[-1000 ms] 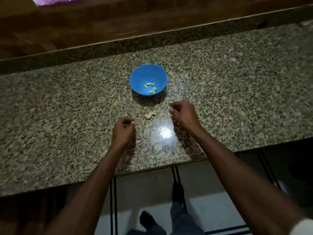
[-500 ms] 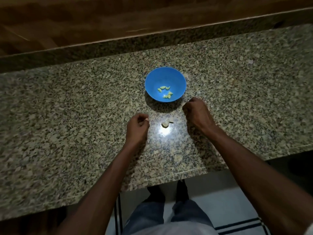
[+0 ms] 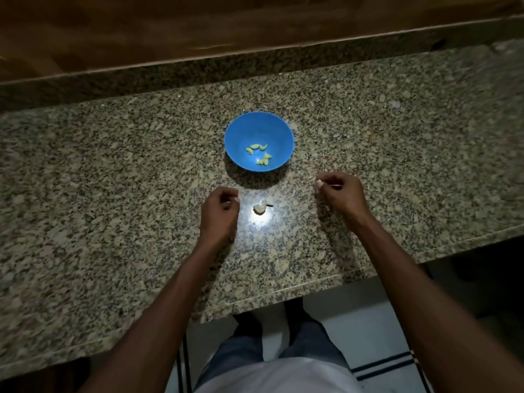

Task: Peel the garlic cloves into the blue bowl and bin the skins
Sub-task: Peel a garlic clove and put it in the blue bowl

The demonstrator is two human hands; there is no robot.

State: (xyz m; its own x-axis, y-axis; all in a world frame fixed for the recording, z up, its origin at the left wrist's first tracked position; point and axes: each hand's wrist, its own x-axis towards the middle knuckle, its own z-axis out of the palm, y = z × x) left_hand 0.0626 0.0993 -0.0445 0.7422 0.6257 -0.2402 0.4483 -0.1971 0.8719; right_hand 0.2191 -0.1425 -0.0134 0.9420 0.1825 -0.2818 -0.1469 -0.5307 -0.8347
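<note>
The tabletop (image 3: 113, 171) was polished granite, speckled tan, grey and black, with a straight front edge and a bright glare spot near its middle. A raised granite lip ran along the back, and behind it lay a brown wood-grain surface (image 3: 198, 24).

The bowl (image 3: 259, 141) was round, smooth and plain blue (apparently plastic), standing upright on the tabletop beyond both hands. Inside it lay several cloves (image 3: 259, 154), small, curved and pale yellow-green, clustered near the bottom, one group touching another.

A pale scrap (image 3: 260, 207), whitish and crumpled, rested on the tabletop in the glare between the hands; whether it was skin or an unpeeled clove could not be told. A short dark sliver lay just beside it.

The left hand (image 3: 219, 212) hovered over or rested on the tabletop just left of the scrap, its grip loosely curled with thumb and forefinger close together; anything held there could not be made out. The right hand (image 3: 340, 192) lay well right of the scrap, near the bowl's front right, fingers curled inward with thumb against forefinger; its contents likewise could not be told.

No writing, label or brand was legible on any item.
</note>
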